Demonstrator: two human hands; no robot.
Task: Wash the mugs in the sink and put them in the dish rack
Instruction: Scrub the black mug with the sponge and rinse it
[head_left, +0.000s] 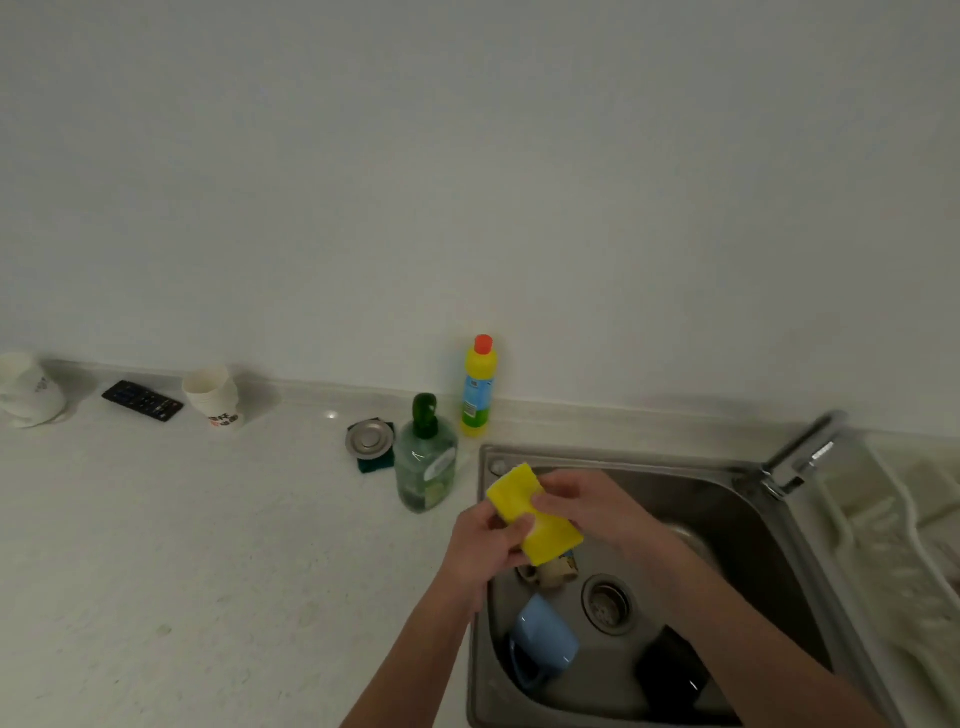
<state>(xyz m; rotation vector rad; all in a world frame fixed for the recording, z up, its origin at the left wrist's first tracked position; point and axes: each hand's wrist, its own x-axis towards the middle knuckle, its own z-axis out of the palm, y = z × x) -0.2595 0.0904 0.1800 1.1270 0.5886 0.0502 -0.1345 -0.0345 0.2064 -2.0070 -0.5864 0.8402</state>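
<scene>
Both my hands hold a yellow sponge (535, 514) above the left side of the steel sink (727, 525). My left hand (485, 545) grips its lower end; my right hand (587, 506) pinches its upper part. In the basin lie a blue mug (543, 642) on its side, a black mug (670, 675) partly behind my right forearm, and a beige mug (550, 574) mostly hidden under the sponge. The white dish rack (893, 551) stands right of the sink.
The faucet (800, 457) angles over the sink's back right. A green soap dispenser (426, 462), a yellow bottle (479, 387) and a sink stopper (370, 440) stand left of the sink. Farther left on the counter are stacked paper cups (213, 395), a remote (143, 401) and a white mug (28, 389).
</scene>
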